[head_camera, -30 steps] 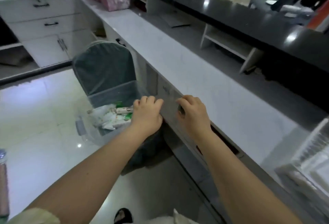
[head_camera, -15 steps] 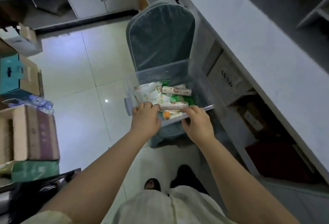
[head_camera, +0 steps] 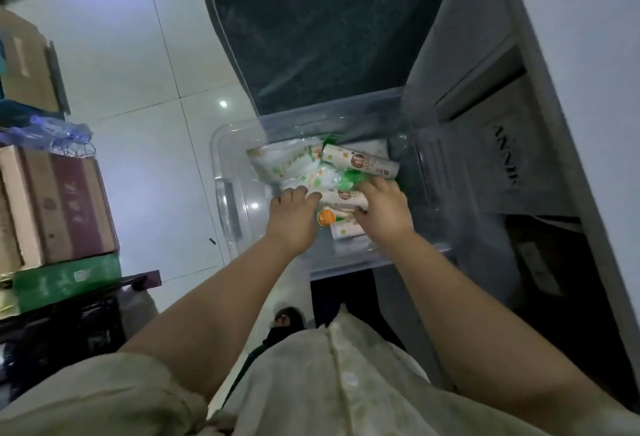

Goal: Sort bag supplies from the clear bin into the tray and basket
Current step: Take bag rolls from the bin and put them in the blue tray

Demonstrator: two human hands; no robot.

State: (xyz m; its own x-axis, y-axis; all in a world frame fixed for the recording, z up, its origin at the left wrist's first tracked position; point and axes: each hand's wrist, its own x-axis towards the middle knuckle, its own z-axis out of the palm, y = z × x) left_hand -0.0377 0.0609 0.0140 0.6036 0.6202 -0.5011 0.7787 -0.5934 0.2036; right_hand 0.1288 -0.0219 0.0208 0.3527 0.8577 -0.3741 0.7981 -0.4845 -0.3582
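Head: left hand (head_camera: 294, 219), right hand (head_camera: 386, 216) curl over packets (head_camera: 294, 165) in clear bin (head_camera: 225, 172).

**Colours: bin and surroundings**

Bin (head_camera: 221, 165) clear. Packets (head_camera: 287, 164) white with green-and-orange print, one with an orange disc (head_camera: 325, 217). Rolls (head_camera: 360, 164) cream, brown label. Chair (head_camera: 329, 20) dark teal-grey. Floor (head_camera: 131, 65) glossy white tile. Boxes (head_camera: 76, 203) tan, maroon, green. Shirt (head_camera: 346, 383) cream.
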